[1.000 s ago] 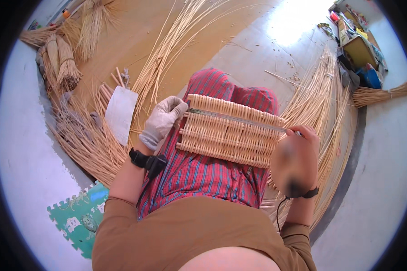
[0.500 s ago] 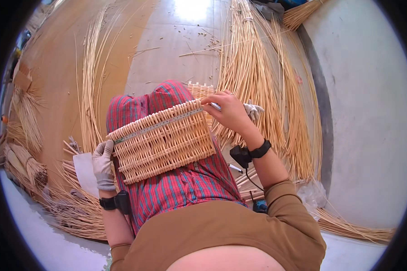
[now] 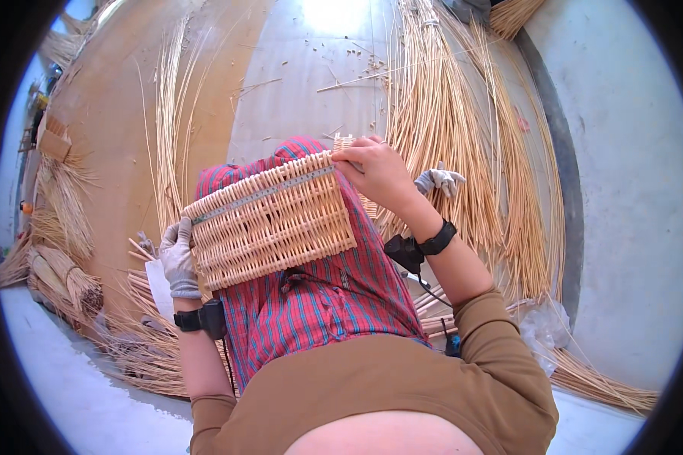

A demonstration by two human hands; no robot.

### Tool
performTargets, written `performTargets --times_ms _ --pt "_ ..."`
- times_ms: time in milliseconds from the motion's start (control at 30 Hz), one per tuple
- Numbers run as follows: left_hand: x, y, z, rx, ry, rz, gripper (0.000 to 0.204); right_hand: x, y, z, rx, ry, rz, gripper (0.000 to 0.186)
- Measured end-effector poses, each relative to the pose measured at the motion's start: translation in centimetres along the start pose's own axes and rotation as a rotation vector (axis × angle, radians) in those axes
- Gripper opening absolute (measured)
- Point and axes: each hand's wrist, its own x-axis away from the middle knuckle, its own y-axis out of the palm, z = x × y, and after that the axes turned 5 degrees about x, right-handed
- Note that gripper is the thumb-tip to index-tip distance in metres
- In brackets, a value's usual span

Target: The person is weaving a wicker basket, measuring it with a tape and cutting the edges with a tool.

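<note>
A woven wicker panel [image 3: 275, 239] lies tilted across my lap, over a red and blue checked cloth [image 3: 311, 311]. Along its far edge runs a pale green measuring tape [image 3: 265, 197], pulled straight from one side to the other. My left hand [image 3: 177, 259], in a light grey glove, is closed on the panel's left edge at the tape's end. My right hand [image 3: 376, 173], bare, pinches the tape at the panel's far right corner; what else sits in its palm is hidden. Part of a second woven piece [image 3: 343, 142] shows behind that hand.
A grey-white glove [image 3: 440, 181] rests on a large spread of wicker rods [image 3: 448, 106] at the right. Thinner strands [image 3: 168, 114] lie at the left, with tied bundles [image 3: 67, 280] beyond my left arm. A clear plastic bag [image 3: 546, 326] sits near the wall [image 3: 622, 189].
Panel, tape and both hands have shifted slightly away from me. The view has turned a little, so the floor things appear farther right. My right fingers hide the white object seen in them earlier.
</note>
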Motion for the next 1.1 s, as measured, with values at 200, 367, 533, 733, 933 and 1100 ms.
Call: performTargets --times_ms 200,367,533,733,933,1100 --pt "-0.3 -1.1 -0.3 -0.172 0.148 0.091 0.025 -0.2 0.3 -0.9 -0.039 0.021 -0.032 0.019" --pt "2.8 0.6 3.3 -0.499 0.256 0.213 0.024 -0.4 -0.9 -2.9 -0.152 0.143 0.010 0.022" --pt "7.3 -1.9 3.9 -0.701 0.312 0.105 0.020 2.6 -4.6 -4.6 -0.204 0.132 -0.134 0.021" --pt "9.9 -0.9 3.2 -0.661 0.229 0.003 0.027 3.9 -3.4 -4.3 -0.193 0.146 -0.188 0.017" --pt "9.7 -1.2 2.9 -0.896 0.418 0.030 0.045 3.1 -2.7 -3.5 -0.113 0.151 -0.161 0.017" --pt "8.8 -1.6 1.4 -0.721 0.301 0.014 0.048 3.5 -2.5 -3.5 -0.118 0.210 -0.148 0.019"
